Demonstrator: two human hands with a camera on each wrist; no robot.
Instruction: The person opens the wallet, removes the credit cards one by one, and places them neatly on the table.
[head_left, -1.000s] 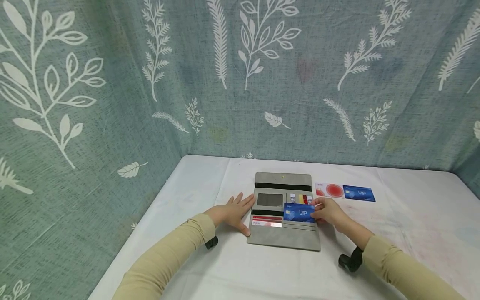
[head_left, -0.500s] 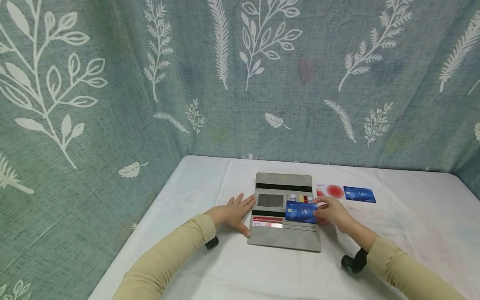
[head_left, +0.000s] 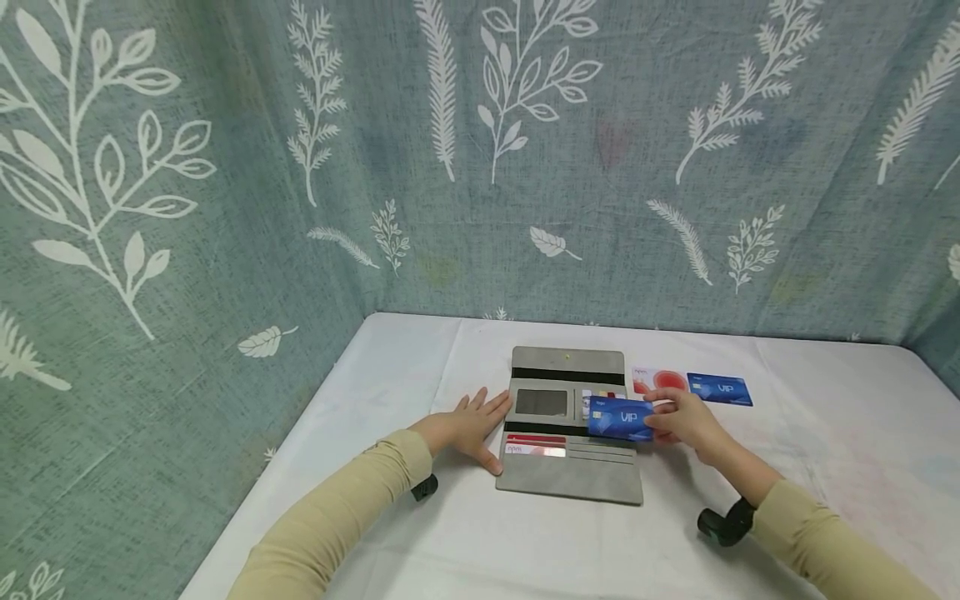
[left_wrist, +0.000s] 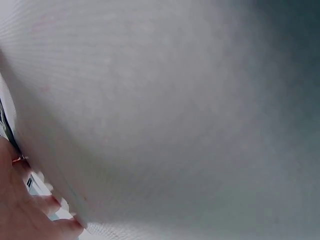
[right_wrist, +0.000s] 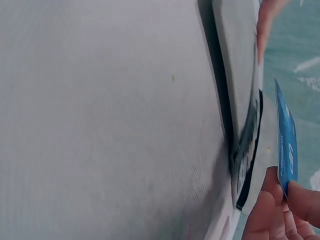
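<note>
A grey wallet [head_left: 570, 487] lies unfolded on the white table, with card slots and a clear window inside. My left hand [head_left: 471, 429] rests flat with spread fingers, fingertips and thumb at the wallet's left edge. Between thumb and fingers, my right hand [head_left: 686, 425] pinches the right end of a blue VIP card [head_left: 618, 418]. That card is held over the wallet's right half, covering part of its upper slots; the right wrist view shows it raised above the wallet. Red and white cards [head_left: 534, 446] sit in the lower left slots. Other cards [head_left: 606, 394] show in the upper right slots.
Right of the wallet lie a pink-and-white card [head_left: 663, 380] with a red circle, partly behind my right hand, and a second blue VIP card [head_left: 720, 389]. A green leaf-patterned curtain [head_left: 555, 208] stands behind and left of the table [head_left: 555, 550].
My right hand has moved right and slightly up with the blue VIP card, uncovering the lower right slots. My left hand has stayed at the wallet's edge.
</note>
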